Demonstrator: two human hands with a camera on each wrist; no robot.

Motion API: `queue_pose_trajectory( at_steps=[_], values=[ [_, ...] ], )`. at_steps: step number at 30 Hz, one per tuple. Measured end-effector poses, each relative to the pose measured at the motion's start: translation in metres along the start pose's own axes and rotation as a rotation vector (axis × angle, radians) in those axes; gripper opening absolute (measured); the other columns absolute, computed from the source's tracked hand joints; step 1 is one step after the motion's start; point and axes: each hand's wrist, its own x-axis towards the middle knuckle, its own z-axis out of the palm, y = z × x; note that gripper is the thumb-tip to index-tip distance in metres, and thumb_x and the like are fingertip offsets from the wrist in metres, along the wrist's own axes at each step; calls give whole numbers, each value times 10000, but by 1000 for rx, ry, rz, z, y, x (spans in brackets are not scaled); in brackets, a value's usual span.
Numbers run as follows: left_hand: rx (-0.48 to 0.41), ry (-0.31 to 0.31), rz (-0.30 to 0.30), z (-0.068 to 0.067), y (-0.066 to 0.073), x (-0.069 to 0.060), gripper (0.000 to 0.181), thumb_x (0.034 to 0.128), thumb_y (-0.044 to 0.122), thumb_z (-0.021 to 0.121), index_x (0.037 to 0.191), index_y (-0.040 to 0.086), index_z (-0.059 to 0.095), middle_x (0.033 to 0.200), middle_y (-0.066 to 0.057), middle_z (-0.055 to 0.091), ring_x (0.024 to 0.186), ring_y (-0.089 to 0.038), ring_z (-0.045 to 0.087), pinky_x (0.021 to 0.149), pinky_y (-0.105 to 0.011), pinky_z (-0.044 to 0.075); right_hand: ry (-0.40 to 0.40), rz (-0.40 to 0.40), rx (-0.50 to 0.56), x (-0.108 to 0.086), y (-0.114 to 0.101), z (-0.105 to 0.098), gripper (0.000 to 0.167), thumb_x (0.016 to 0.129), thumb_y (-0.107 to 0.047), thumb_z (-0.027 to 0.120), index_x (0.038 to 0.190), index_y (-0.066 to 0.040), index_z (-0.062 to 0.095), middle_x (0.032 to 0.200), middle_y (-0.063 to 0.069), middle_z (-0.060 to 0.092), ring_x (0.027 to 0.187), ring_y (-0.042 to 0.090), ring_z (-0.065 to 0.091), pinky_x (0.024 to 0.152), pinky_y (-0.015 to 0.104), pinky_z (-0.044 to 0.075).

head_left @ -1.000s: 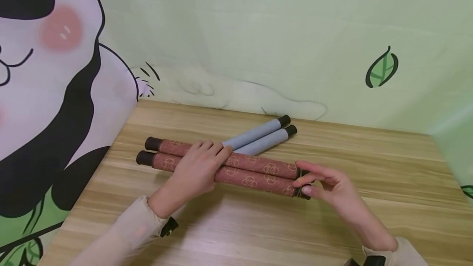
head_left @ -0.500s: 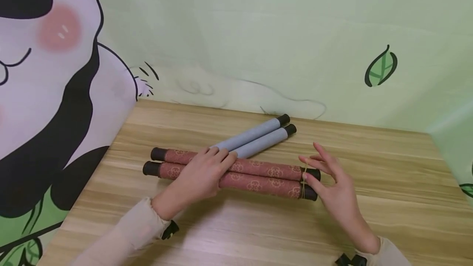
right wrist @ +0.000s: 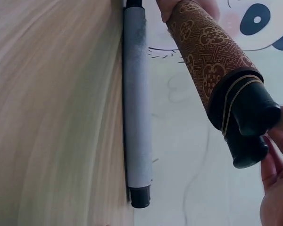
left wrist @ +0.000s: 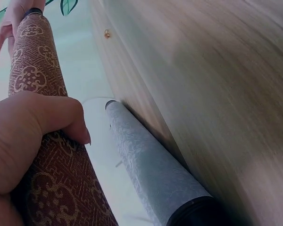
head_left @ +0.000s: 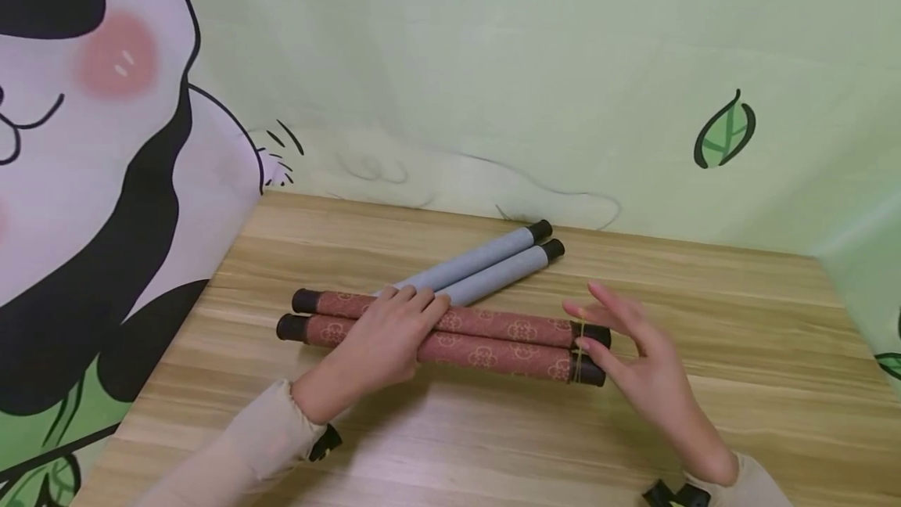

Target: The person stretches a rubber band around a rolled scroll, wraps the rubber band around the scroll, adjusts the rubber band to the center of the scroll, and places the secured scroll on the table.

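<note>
Two red brocade scroll rolls (head_left: 493, 343) with gold flower patterns and black end knobs lie side by side, lifted off the table. My left hand (head_left: 383, 335) grips them around the middle, the thumb over the near roll in the left wrist view. A thin yellowish rubber band (right wrist: 231, 101) loops around the black knobs at their right end. There my right hand (head_left: 644, 346) has its thumb and index finger on the band and seems to pinch it, other fingers raised. Behind the red rolls lie two pale blue-grey scroll rolls (head_left: 486, 257) with black knobs, partly hidden by them.
The wooden table (head_left: 739, 335) extends to the right and in front of the hands. At its back rises a pale green cloth backdrop (head_left: 493, 84) with a printed panda (head_left: 141, 139) on the left and a leaf (head_left: 725, 135).
The red rolls have shifted slightly right and down with my left hand. My right hand has changed from reaching around the knobs to holding thumb and index at the band, other fingers lifted.
</note>
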Motion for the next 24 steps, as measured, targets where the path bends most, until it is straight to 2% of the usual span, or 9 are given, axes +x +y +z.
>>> queue_pose_trajectory(
  at_steps=[3,5,9,11,13,15,18,20,24],
  values=[
    [-5,0,-6,0,1,0,582,608,109,798,1136,110,551,952,-38,620,850,-237,600,743,-390,500,50,-69,68,-1,4,3,776,717,111,772,1425,44,460,1149,-58,744,1143,48,628,1018,165,435],
    [-1,2,-5,-1,2,0,573,612,115,807,1125,114,549,944,-35,618,844,-237,600,739,-390,501,86,-74,141,-1,3,7,770,727,108,769,1424,68,444,1103,-43,759,1075,46,675,968,144,474],
    [-12,-16,3,-2,6,1,572,607,132,822,1100,114,532,906,-29,592,812,-237,584,712,-377,489,140,12,292,2,-6,15,644,705,227,717,1301,154,486,1037,27,776,1004,92,731,868,143,526],
    [-21,-27,-2,-1,7,2,569,606,136,817,1095,112,528,899,-27,586,801,-234,579,703,-371,485,110,89,275,4,-13,15,516,710,214,722,1187,106,557,1064,53,772,1030,85,723,922,146,506],
    [-19,-29,-14,-1,6,2,563,602,130,808,1091,104,530,905,-33,591,802,-238,579,698,-374,483,4,146,171,6,-18,14,506,727,135,759,1180,31,558,1157,67,745,1116,67,687,982,135,465],
    [-10,-24,-24,-1,4,2,547,604,119,796,1086,100,537,913,-38,602,806,-240,583,690,-380,485,-162,155,-47,8,-22,11,600,751,-9,800,1287,-62,537,1303,50,680,1237,77,613,1112,133,342],
    [-14,-23,-30,0,1,2,529,604,108,783,1081,105,554,925,-42,618,820,-244,596,677,-385,479,-375,70,-345,9,-24,8,891,757,-205,822,1506,-115,347,1479,57,538,1342,187,537,1250,232,127],
    [-34,-37,-33,0,-2,1,548,601,120,788,1100,114,562,940,-38,626,843,-244,606,684,-388,480,-440,11,-482,9,-26,6,1012,749,-292,818,1567,-128,244,1512,81,497,1331,264,546,1274,356,45],
    [-84,-71,-44,2,-5,-1,656,590,164,820,1196,129,573,1028,-36,653,938,-247,624,750,-409,507,-477,-7,-595,8,-30,3,1113,720,-362,827,1592,-155,168,1498,87,512,1305,293,574,1263,513,16]
  ],
)
